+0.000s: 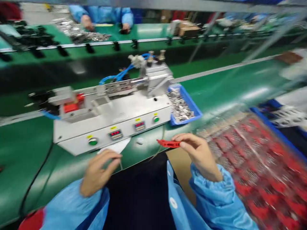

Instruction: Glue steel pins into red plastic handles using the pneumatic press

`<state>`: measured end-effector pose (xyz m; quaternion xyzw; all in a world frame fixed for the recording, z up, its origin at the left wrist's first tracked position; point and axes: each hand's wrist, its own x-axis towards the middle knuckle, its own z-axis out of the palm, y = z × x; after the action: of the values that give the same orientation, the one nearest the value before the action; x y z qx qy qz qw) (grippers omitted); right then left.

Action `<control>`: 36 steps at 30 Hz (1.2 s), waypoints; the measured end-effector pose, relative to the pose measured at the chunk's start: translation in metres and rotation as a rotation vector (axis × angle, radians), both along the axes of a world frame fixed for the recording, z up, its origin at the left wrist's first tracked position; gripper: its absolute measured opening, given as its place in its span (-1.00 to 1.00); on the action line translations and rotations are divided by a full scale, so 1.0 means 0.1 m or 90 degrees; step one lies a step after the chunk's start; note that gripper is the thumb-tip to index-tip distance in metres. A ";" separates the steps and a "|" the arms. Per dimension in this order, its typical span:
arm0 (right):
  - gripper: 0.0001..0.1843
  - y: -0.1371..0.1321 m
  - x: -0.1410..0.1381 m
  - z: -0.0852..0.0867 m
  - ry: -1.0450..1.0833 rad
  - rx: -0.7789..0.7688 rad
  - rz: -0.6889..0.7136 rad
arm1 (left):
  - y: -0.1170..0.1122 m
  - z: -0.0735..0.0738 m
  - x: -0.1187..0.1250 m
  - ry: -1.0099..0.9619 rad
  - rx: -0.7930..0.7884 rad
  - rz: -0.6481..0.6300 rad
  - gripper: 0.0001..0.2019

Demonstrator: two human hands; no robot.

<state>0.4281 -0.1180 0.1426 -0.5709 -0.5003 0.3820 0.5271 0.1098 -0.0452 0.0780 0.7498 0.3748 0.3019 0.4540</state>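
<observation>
My right hand is closed, with thumb and fingers pinching one end of a slim red plastic part. The part points left over the front edge of the green bench, and slots show along its side. My left hand hovers by the bench edge with fingers loosely curved. A gap shows between its thumb and forefinger, and I see nothing held there. In front of both hands stands a white bench machine with green buttons and red digital displays. A red block sits at its left end.
A blue tray of small metal pieces adjoins the machine's right end. Bagged red parts lie at right. A small pale piece rests on the green bench. Across the line, another person's hands work near metal parts.
</observation>
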 end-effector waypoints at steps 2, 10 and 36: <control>-0.90 0.19 -0.54 -0.23 -0.030 0.056 0.092 | -0.13 -0.05 -0.04 -0.050 -0.095 -0.008 -0.56; -0.72 0.26 -1.43 -0.69 -0.280 0.342 0.269 | -0.27 -0.36 -0.03 -0.317 -0.414 0.270 -0.56; -0.62 0.50 -0.90 -0.66 0.211 -0.080 0.050 | -0.16 0.02 -0.05 -0.294 -0.432 0.242 -0.54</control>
<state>0.3378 -0.0681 0.0771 -0.5119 -0.4040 0.5214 0.5503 0.1046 -0.0607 0.0800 0.3898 0.4725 0.3992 0.6822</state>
